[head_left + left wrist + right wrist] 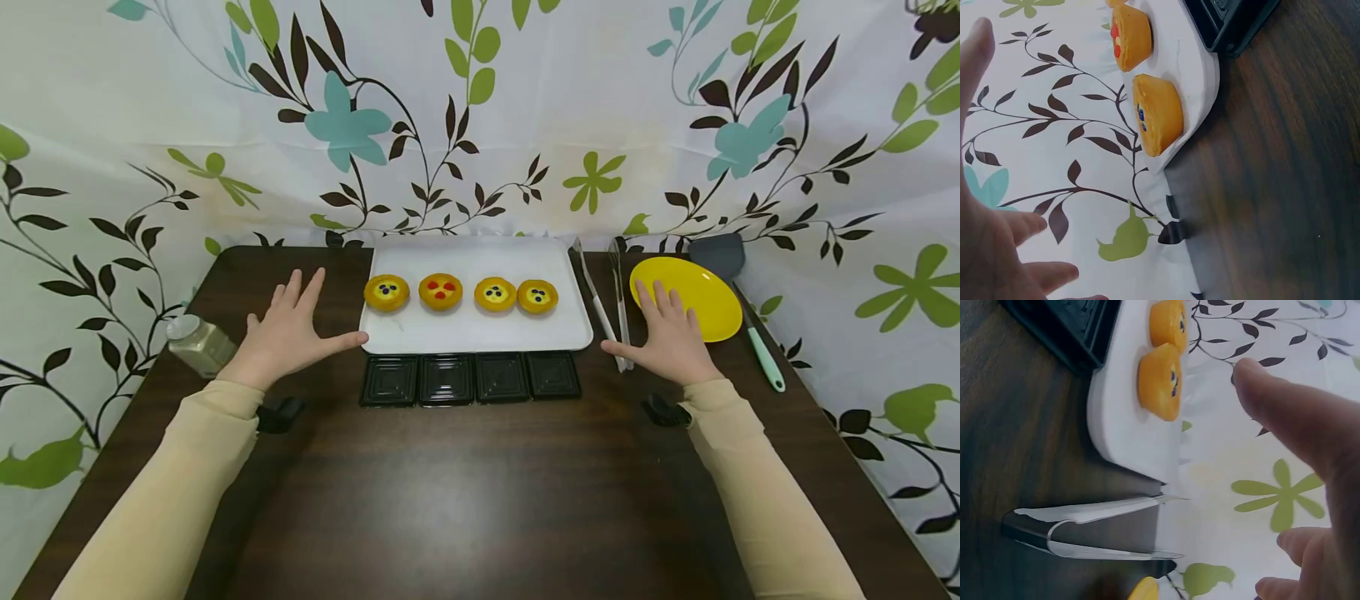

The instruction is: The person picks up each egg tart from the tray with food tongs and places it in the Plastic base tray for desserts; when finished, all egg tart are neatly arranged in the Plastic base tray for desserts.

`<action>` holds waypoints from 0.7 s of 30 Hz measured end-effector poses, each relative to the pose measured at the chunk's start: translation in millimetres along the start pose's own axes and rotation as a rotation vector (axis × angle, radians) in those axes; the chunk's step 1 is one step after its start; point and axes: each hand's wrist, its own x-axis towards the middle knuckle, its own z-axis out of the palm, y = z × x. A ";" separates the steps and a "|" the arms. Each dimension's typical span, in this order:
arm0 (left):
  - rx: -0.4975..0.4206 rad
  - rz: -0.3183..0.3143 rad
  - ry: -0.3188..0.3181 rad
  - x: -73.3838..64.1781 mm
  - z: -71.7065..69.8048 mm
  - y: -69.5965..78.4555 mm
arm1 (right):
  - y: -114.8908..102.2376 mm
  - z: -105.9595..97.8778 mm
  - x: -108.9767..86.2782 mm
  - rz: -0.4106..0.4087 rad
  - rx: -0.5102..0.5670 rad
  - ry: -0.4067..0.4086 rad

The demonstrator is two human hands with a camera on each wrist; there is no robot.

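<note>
Both hands hover over the dark table with fingers spread, holding nothing. My left hand is at the left end of a white tray, its thumb near the tray's edge. Several small tarts stand in a row on the tray: one with red topping, the others with dark blue berries, such as the leftmost tart. My right hand reaches over a yellow plate, its thumb above the metal tongs. In the right wrist view the tongs lie spread apart beside the tray.
Several black square containers line the tray's front edge. A jar with a pale lid is by the left forearm. A spatula with grey head and mint handle lies right of the plate. Behind the table hangs a leaf-patterned cloth.
</note>
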 end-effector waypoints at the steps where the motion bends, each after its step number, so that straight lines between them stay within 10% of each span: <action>1: -0.009 -0.010 -0.004 1.1 0.6 -0.9 | 1.2 1.5 2.2 0.003 0.006 -0.012; 21: -0.235 -0.059 -0.131 40.9 22.5 -12.3 | 19.8 26.3 37.6 0.103 0.145 -0.222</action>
